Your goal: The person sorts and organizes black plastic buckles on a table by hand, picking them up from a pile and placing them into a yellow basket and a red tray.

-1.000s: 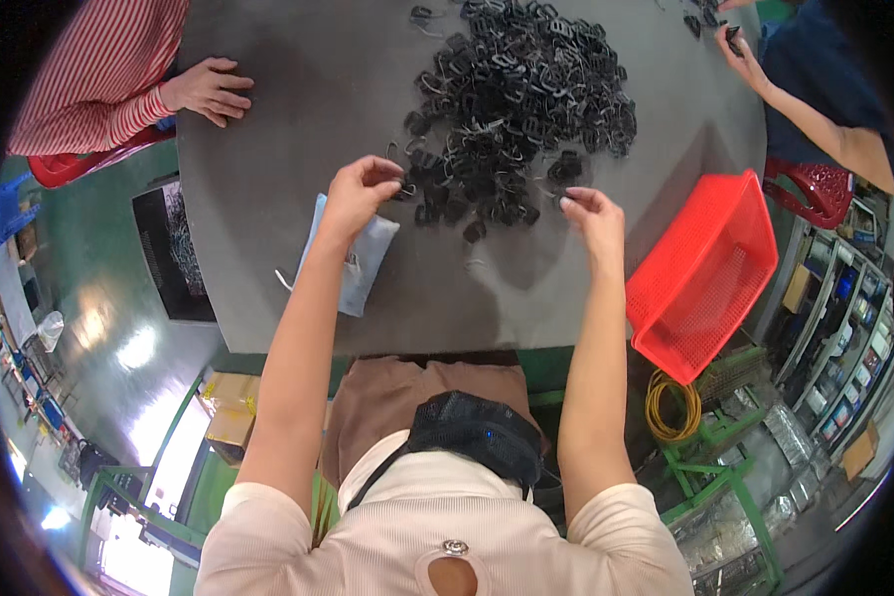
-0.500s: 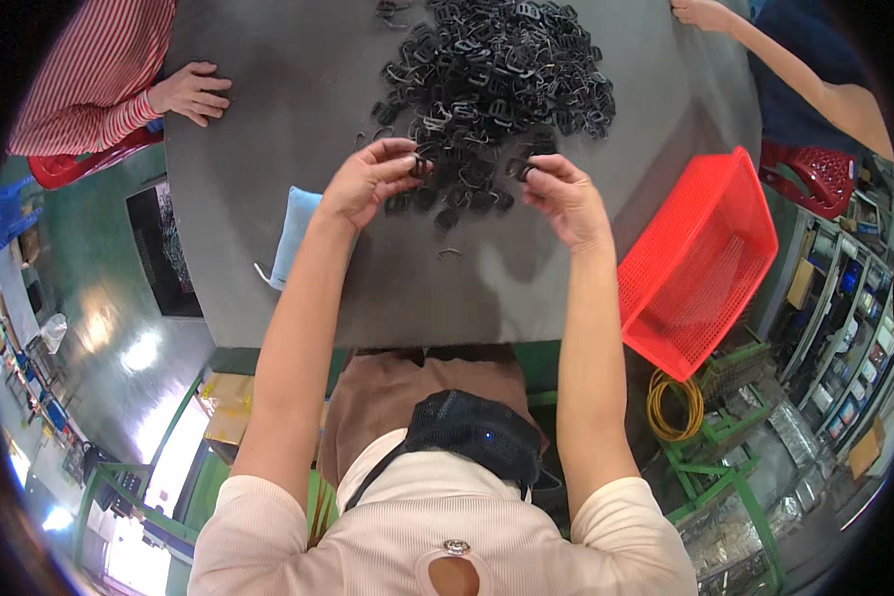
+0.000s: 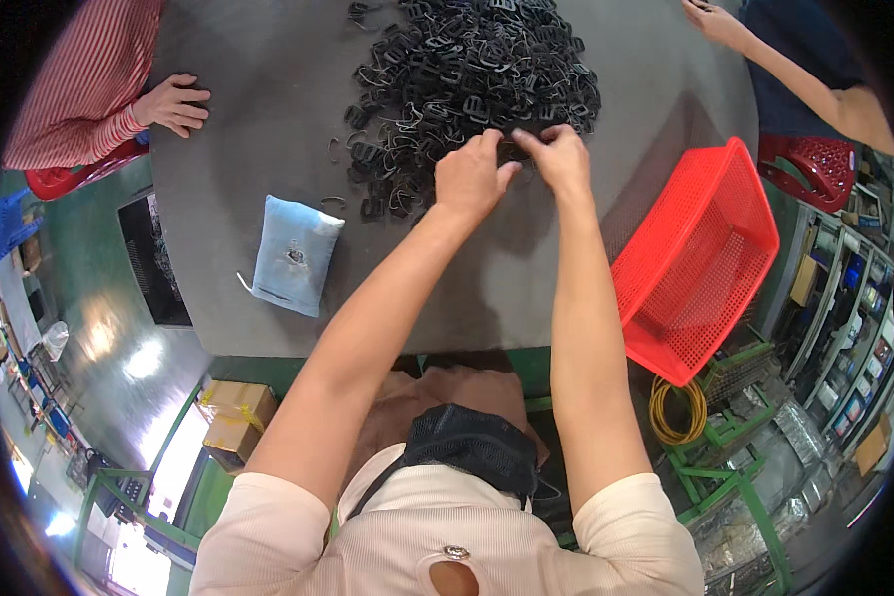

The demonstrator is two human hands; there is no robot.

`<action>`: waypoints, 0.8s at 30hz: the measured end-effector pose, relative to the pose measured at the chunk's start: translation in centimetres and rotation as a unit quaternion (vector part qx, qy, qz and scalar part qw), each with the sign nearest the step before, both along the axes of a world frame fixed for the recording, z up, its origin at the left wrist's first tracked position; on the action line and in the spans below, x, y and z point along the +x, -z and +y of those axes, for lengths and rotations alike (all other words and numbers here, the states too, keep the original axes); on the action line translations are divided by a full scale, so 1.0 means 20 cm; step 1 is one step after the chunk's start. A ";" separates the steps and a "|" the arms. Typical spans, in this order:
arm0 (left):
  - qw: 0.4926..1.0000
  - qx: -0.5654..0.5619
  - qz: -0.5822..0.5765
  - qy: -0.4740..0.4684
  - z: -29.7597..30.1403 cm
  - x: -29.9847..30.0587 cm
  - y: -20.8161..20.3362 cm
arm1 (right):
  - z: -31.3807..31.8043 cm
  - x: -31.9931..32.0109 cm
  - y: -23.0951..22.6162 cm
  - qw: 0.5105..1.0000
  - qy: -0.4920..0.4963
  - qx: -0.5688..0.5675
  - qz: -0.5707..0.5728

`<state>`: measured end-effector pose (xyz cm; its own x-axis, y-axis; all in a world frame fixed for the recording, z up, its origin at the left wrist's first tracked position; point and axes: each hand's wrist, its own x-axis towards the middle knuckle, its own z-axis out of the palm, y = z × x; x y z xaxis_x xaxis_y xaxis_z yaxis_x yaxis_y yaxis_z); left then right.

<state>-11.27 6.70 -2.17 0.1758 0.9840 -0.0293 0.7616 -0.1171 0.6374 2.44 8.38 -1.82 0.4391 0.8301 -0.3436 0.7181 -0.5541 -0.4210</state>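
Observation:
A heap of small black buckles [image 3: 472,70], with thin wire-like metal pieces among them, lies on the dark grey table [image 3: 238,169]. At the heap's near right edge, my left hand [image 3: 470,179] and my right hand [image 3: 559,164] are close together. The left hand's fingers are bent away from me and its thumb points right. My right hand has its thumb and fingers drawn in toward the left fingertips. Both hands look closed, but whatever lies between the fingertips is hidden or too small to make out.
A pale blue cloth pouch [image 3: 296,256] lies left of my forearm. On the right a red perforated plastic basket [image 3: 666,268] leans at the table's edge. A co-worker's hand [image 3: 172,104] rests at far left; another person's hand [image 3: 717,22] is at far right.
My hands were apart, each with a black buckle in its fingers. Now the left has moved right and both meet. The pouch, partly covered by my left arm before, shows fully.

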 end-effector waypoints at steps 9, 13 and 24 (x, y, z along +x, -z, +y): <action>0.930 -0.302 -0.210 -0.018 -0.01 -0.16 -0.12 | -0.16 0.17 -0.10 0.931 0.115 0.040 0.344; 0.824 -0.433 -0.354 -0.090 0.05 -0.28 -0.17 | -0.25 0.27 -0.12 0.631 0.117 0.086 0.762; 0.899 -0.371 -0.235 0.010 0.08 -0.44 -0.14 | -0.23 -0.13 -0.12 0.976 -0.094 -0.042 0.194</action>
